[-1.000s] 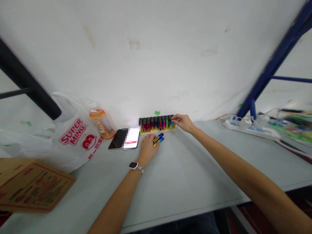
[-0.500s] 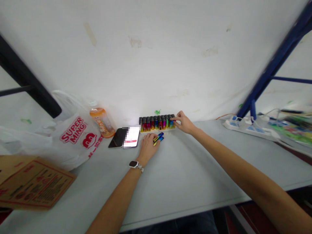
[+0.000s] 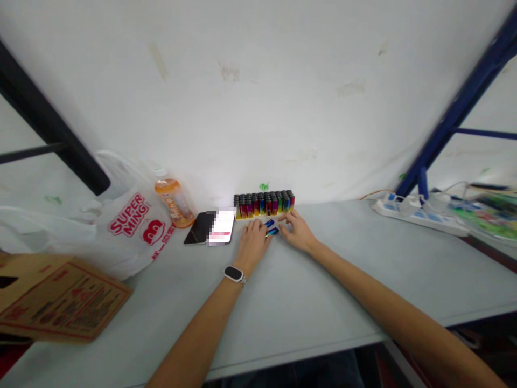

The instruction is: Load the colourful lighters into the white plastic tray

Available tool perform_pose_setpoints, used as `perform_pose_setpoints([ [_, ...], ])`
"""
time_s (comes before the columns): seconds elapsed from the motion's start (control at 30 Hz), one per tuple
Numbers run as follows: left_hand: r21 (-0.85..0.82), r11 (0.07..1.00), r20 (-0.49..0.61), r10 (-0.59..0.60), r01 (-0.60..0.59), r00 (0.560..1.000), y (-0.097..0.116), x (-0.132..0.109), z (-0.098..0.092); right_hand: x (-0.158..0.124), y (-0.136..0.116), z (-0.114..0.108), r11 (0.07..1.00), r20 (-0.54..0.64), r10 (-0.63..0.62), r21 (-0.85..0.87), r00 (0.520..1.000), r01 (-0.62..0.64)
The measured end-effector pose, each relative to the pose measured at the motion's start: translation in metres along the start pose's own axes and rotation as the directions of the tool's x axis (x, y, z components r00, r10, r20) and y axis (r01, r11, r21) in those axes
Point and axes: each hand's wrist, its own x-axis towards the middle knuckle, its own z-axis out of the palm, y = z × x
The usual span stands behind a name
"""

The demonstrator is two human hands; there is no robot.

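Multicoloured shiny lighters with black tops stand upright in rows in a low tray (image 3: pixel 247 217) against the wall. My left hand (image 3: pixel 253 240) rests on the table in front of the tray, its fingers closed over two loose lighters. One blue lighter (image 3: pixel 269 222) and a second lighter (image 3: pixel 272 232) stick out from under these fingers to the right. Just right of them is my right hand (image 3: pixel 298 231), thumb and forefinger slightly apart with nothing visible between them. Its fingertips are close to the lighters' ends; contact cannot be made out.
Left of the tray lie a dark tablet or phone (image 3: pixel 198 228) and one with a lit screen (image 3: pixel 223 225). Farther left are an orange drink bottle (image 3: pixel 173 199), a white plastic bag (image 3: pixel 133 231) and a cardboard box (image 3: pixel 68 296). A power strip (image 3: pixel 418 215) lies at the right.
My right hand has drawn back from the tray's right end, down and toward my left hand. My left hand stays by the two lighters, which have turned to lie flatter. The view has shifted slightly.
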Motion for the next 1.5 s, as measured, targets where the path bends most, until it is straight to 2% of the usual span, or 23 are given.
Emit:
perform_pose_setpoints([
  [0.17,0.052,0.998,0.03,0.041,-0.043,0.999,0.008,0.002,0.0,-0.002,-0.003,0.002,0.994,0.15,0.107,-0.006,0.983,-0.108],
  [0.27,-0.038,0.998,0.008,0.041,-0.041,0.999,0.008,0.001,0.003,-0.005,-0.005,-0.001,0.987,0.19,0.149,0.028,0.97,-0.157],
  [0.37,-0.298,0.955,-0.101,-0.014,-0.016,0.995,0.007,0.001,0.004,-0.005,-0.011,-0.003,0.947,0.16,0.214,0.208,0.963,-0.245],
  [0.43,-0.483,0.875,-0.193,-0.077,-0.026,0.978,0.006,0.001,0.003,-0.002,-0.019,-0.002,0.879,0.136,0.276,0.366,0.951,-0.307],
  [0.5,-0.589,0.806,-0.26,-0.115,-0.063,0.959,0.006,0.001,0.0,0.001,-0.031,0.002,0.808,0.118,0.317,0.487,0.941,-0.333],
  [0.57,-0.618,0.781,-0.297,-0.131,-0.086,0.946,0.007,0.002,-0.003,0.004,-0.043,0.006,0.773,0.077,0.307,0.561,0.949,-0.296],
  [0.7,-0.56,0.825,-0.345,-0.145,-0.079,0.927,0.006,0.001,-0.007,0.009,-0.06,0.015,0.805,-0.068,0.212,0.578,0.975,-0.134],
  [0.77,-0.517,0.853,-0.368,-0.14,-0.077,0.919,0.004,0.0,-0.008,0.008,-0.06,0.018,0.789,-0.106,0.238,0.6,0.966,-0.129],
  [0.83,-0.505,0.86,-0.377,-0.148,-0.069,0.914,0.0,0.0,-0.009,0.005,-0.054,0.02,0.743,-0.106,0.32,0.644,0.941,-0.181],
  [0.9,-0.527,0.848,-0.365,-0.169,-0.054,0.915,-0.004,0.001,-0.008,-0.001,-0.047,0.019,0.735,-0.086,0.372,0.636,0.924,-0.236],
  [1.03,-0.584,0.812,-0.287,-0.213,0.006,0.934,-0.011,0.003,0.001,-0.01,-0.041,0.014,0.859,-0.082,0.333,0.437,0.939,-0.267],
  [1.1,-0.599,0.8,-0.236,-0.2,0.019,0.951,-0.012,0.004,0.006,-0.011,-0.042,0.013,0.89,-0.1,0.327,0.366,0.94,-0.27],
  [1.27,-0.586,0.81,-0.195,-0.107,-0.029,0.975,-0.007,0.004,0.01,-0.011,-0.042,0.015,0.903,-0.08,0.286,0.355,0.955,-0.241],
  [1.5,-0.564,0.825,-0.191,-0.1,-0.026,0.977,-0.005,0.004,0.008,-0.013,-0.041,0.017,0.909,-0.091,0.23,0.375,0.969,-0.18],
])
